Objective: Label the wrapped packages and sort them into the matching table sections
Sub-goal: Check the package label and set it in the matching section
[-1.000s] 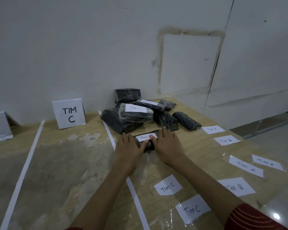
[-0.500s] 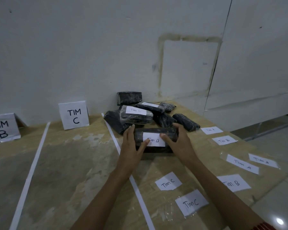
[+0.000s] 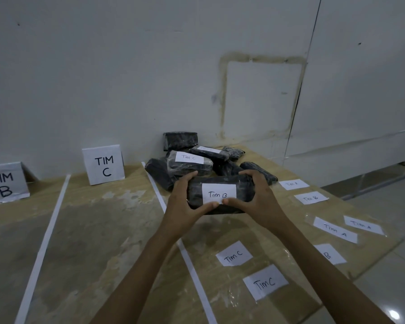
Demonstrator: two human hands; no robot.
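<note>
A black wrapped package (image 3: 197,195) with a white "Tim B" label (image 3: 218,194) is held above the table. My left hand (image 3: 185,204) grips its left end and my right hand (image 3: 257,199) grips its right end, both thumbs along its lower edge under the label. Behind it lies a pile of several black wrapped packages (image 3: 197,162), one labelled "Tim C". Standing signs "TIM C" (image 3: 104,164) and "TIM B" (image 3: 6,183) mark table sections split by white tape lines (image 3: 45,242).
Loose paper labels lie on the right of the table: "Tim C" (image 3: 234,253), a second "Tim C" label (image 3: 265,282), "Tim A" (image 3: 334,230), "Tim B" (image 3: 311,197). The table's right edge (image 3: 372,265) drops to a tiled floor. A grey wall backs the table.
The package lay flat on the table under both hands. It has been lifted and tilted toward me, so the "Tim B" label faces the camera, and both hands now grip its ends.
</note>
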